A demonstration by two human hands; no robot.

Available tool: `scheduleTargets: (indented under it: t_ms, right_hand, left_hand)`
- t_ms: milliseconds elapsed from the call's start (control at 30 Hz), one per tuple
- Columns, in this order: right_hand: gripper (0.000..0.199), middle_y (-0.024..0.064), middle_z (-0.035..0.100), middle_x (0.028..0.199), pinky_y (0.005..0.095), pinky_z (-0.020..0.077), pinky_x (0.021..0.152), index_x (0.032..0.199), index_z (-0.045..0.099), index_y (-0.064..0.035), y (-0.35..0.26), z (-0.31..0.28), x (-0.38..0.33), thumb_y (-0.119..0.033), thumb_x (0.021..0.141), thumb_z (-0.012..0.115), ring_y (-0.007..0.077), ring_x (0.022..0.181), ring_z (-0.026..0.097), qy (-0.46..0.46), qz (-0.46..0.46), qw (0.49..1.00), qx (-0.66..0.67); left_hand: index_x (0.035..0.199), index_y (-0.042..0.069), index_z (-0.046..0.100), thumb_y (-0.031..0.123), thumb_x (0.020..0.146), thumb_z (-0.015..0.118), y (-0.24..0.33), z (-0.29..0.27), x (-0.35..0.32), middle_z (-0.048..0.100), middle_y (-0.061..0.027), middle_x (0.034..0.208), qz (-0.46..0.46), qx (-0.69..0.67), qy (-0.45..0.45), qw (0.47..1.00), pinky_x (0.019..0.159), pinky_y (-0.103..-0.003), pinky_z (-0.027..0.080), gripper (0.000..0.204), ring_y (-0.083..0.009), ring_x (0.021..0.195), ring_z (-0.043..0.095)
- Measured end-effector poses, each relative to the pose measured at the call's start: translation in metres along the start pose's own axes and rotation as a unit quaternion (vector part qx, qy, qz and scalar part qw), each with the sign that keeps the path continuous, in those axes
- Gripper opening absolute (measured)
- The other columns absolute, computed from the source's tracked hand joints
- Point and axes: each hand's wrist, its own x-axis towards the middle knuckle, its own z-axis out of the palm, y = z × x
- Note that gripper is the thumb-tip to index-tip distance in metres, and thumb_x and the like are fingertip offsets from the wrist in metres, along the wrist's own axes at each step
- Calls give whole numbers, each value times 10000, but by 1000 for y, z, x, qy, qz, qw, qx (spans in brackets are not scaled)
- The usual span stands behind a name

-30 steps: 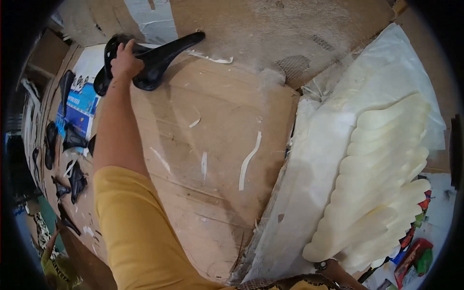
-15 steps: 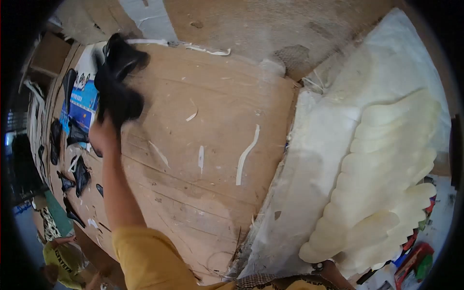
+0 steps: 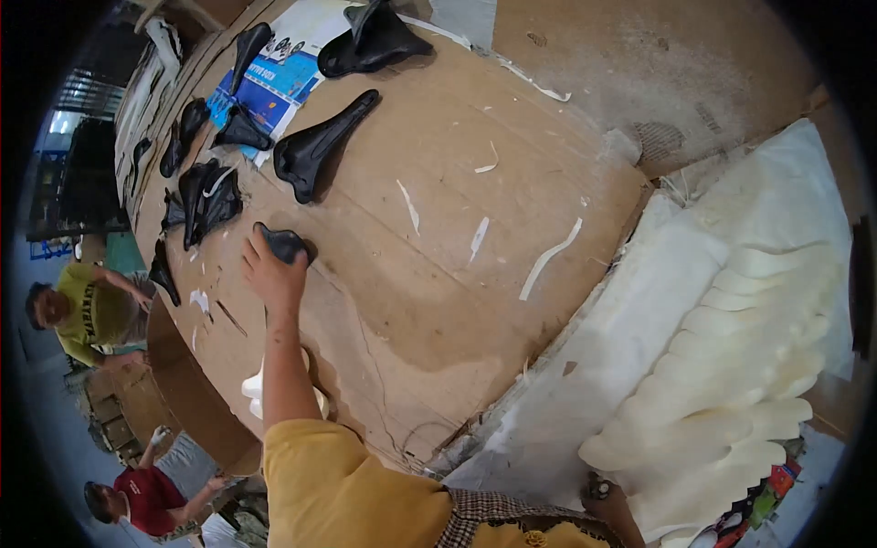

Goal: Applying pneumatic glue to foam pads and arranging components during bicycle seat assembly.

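My left hand [image 3: 277, 279] reaches across the cardboard-covered table. Its fingers and thumb are closed around a small dark saddle-shaped piece [image 3: 285, 245] lying on the cardboard. Just beyond it rests a long black bicycle saddle [image 3: 320, 151], nose pointing away. Farther off, more black saddles [image 3: 375, 46] are piled at the table's back edge. To the left lies a cluster of black saddles [image 3: 206, 201], a white strip across it. At the bottom right my right hand [image 3: 600, 491], curled and in shadow, is beside a stack of cream foam saddle pads [image 3: 722, 365]; its contents are hidden.
Cream pieces [image 3: 256, 388] show beside my left forearm. White scrap strips [image 3: 551, 260] litter the cardboard [image 3: 411, 301]. A blue and white printed sheet [image 3: 274, 82] lies under some saddles. Two people [image 3: 105, 306] are beyond the table's left side, near a cardboard box [image 3: 196, 393].
My view has swung left. The black saddle by my left hand, blurred before, now lies still on the cardboard, and that hand has come nearer and closed on the small dark piece.
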Motion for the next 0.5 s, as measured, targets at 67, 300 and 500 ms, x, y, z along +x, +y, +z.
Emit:
scheduleTargets:
  t_ms: [67, 300, 500]
  right_hand:
    - [313, 129, 625, 737, 319, 534, 545, 947, 555, 81, 52, 1, 24, -75, 685, 624, 196, 570, 617, 26, -67, 996, -62]
    - [360, 126, 607, 744, 307, 521, 527, 1028, 526, 66, 36, 12, 6, -36, 692, 608, 198, 581, 628, 29, -52, 998, 20]
    - [443, 157, 613, 756, 318, 521, 528, 1084, 504, 61, 62, 15, 13, -59, 679, 636, 212, 570, 634, 69, -63, 995, 29]
  left_hand:
    - [1330, 129, 338, 433, 610, 732, -30, 21, -43, 410, -209, 1283, -173, 72, -111, 976, 945, -498, 352, 875, -395, 1177, 397]
    - [1153, -35, 495, 530, 674, 699, -224, -1, 21, 564, -268, 1079, -290, 48, -43, 955, 843, -427, 451, 769, -423, 1021, 528]
    - [1188, -83, 476, 434, 692, 728, -170, -30, 116, 536, -260, 1151, -102, -226, 130, 960, 918, -392, 405, 760, -352, 1097, 512]
